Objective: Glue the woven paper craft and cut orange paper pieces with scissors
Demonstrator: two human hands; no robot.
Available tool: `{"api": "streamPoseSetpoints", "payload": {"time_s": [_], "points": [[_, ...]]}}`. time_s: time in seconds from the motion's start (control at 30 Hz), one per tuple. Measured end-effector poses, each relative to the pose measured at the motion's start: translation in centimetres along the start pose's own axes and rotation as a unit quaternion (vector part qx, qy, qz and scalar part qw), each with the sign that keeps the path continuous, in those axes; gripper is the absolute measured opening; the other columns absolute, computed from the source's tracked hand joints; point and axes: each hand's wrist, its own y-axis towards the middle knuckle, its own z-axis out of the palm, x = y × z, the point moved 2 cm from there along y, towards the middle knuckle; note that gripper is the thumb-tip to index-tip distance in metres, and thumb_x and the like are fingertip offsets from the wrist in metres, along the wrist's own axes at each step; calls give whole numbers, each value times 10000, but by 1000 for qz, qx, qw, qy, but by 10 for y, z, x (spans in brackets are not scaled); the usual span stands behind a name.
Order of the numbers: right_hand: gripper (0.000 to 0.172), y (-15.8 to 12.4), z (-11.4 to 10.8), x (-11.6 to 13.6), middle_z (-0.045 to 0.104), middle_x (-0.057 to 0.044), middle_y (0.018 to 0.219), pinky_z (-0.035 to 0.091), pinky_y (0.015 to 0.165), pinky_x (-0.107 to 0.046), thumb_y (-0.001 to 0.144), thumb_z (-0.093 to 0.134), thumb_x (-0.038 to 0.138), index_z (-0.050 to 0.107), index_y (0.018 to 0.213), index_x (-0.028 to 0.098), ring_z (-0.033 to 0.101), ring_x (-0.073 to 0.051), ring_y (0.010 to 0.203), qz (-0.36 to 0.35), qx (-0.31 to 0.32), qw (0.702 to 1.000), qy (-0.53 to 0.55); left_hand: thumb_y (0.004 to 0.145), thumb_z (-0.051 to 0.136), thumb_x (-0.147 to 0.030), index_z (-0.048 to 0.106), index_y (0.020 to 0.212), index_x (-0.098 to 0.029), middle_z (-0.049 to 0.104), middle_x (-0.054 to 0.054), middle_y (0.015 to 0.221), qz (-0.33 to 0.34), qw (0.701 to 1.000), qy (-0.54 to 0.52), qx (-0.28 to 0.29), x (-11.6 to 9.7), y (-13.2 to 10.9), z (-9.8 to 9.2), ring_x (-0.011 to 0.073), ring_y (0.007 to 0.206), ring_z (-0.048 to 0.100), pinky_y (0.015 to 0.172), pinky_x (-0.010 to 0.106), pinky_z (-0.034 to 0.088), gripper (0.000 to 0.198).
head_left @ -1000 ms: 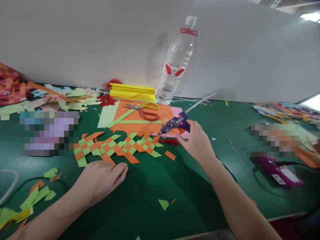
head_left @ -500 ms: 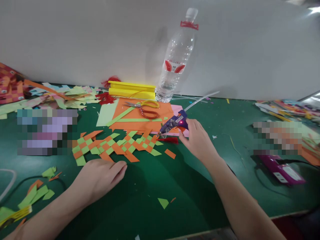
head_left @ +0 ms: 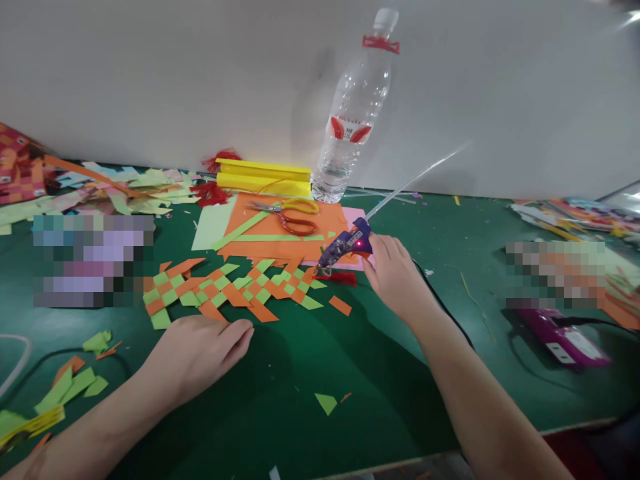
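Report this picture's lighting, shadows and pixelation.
Head view: a dark shadow spreads over the table beside the right forearm; head view: glints mark the bottle, a red light glows on the glue gun; head view: pixel blocks hide two patches.

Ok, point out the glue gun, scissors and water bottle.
Glue gun (head_left: 346, 245), head view: on its body.
Scissors (head_left: 277, 209), head view: near the pivot.
Water bottle (head_left: 350, 129), head view: on the label.
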Motion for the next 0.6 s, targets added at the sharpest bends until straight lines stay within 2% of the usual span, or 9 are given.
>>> {"api": "streamPoseSetpoints", "payload": {"time_s": [0.5, 0.6], "points": [[363, -1, -1, 0, 585, -199, 1076, 483, 814, -471, 933, 347, 170, 425, 1276, 81, 547, -313, 978, -20, 10, 1000, -4, 990, 303, -280, 680, 736, -202, 571, -7, 457, -8, 1000, -4, 4, 0, 0, 1, 129, 364, 493, 406, 243, 263, 461], [370, -1, -1, 0, 581, -196, 1079, 482, 809, -466, 933, 337, 160, 421, 1286, 85, 542, -310, 979, -20, 3, 1000, -6, 990, 306, -283, 700, 785, -199, 582, -4, 465, -8, 1000, -1, 6, 1, -1, 2, 144, 365, 510, 395, 251, 263, 452]]}}
